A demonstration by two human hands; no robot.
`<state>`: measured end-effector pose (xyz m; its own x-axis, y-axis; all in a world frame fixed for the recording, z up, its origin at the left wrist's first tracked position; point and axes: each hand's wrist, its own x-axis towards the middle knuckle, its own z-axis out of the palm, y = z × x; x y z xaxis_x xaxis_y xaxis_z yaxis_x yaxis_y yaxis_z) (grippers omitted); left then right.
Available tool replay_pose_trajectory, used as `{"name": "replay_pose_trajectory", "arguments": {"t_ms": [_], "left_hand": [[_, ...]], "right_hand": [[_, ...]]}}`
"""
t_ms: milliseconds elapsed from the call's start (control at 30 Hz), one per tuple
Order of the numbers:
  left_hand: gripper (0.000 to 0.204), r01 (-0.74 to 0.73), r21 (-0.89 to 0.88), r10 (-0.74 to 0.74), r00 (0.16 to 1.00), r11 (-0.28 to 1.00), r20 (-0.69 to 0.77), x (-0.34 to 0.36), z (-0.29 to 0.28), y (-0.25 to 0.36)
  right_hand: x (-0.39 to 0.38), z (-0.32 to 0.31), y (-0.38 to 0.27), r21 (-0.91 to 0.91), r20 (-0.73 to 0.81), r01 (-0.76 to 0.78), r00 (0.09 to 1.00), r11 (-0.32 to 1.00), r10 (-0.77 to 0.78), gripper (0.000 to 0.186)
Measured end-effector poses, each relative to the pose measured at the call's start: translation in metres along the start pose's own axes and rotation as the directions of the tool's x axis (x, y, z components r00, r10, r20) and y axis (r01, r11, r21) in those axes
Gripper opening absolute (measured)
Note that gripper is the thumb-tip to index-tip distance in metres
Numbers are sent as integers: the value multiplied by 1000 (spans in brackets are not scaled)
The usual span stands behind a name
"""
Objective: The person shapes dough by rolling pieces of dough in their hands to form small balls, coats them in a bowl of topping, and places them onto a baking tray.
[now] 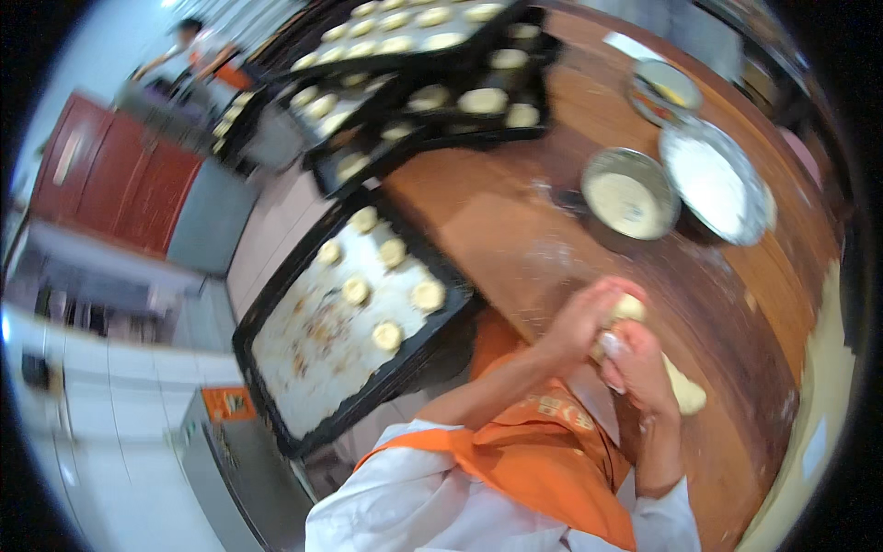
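Over the wooden table, my left hand (589, 316) curls round a pale dough ball (628, 308), which bulges out beside the fingers. My right hand (642, 365) is closed just below it and touches the same dough; its fingers have a white smear of flour. A longer piece of dough (685, 388) lies on the table behind my right hand, and whether it joins the held dough is hidden. To my left, a black baking tray (345, 408) lined with stained paper carries several small round dough pieces (355, 291).
Ahead stand a metal pot (631, 184) of pale contents, a bowl of white flour (706, 179) and a round dish (664, 90) with a utensil. Stacked trays (460, 129) of dough rounds crowd the table's far left corner. Another person (198, 51) works at the far left.
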<state>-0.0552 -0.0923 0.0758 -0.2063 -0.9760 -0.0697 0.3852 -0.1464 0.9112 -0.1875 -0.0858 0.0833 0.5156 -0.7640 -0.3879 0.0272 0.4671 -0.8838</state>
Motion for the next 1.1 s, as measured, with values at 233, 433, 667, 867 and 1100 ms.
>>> {"name": "replay_pose_trajectory", "arguments": {"t_ms": [233,433,667,867,1100], "left_hand": [[28,-54,-445,25,997,894,-69,-6,-57,-2],[32,-303,20,246,730,953,-638,-66,-201,19],[27,389,595,552,229,704,-802,-180,-402,45],[31,608,532,651,31,590,-758,-226,-492,43],[30,727,540,603,218,424,-767,-224,-510,55]], "right_hand": [[13,37,-12,-112,74,123,991,986,-116,26],[24,16,-7,-25,-116,284,952,959,-285,24],[29,-30,21,54,-265,166,953,985,-146,13],[35,-20,18,21,-329,166,932,986,-150,12],[19,-23,16,-165,-398,114,901,980,-172,14]]}}
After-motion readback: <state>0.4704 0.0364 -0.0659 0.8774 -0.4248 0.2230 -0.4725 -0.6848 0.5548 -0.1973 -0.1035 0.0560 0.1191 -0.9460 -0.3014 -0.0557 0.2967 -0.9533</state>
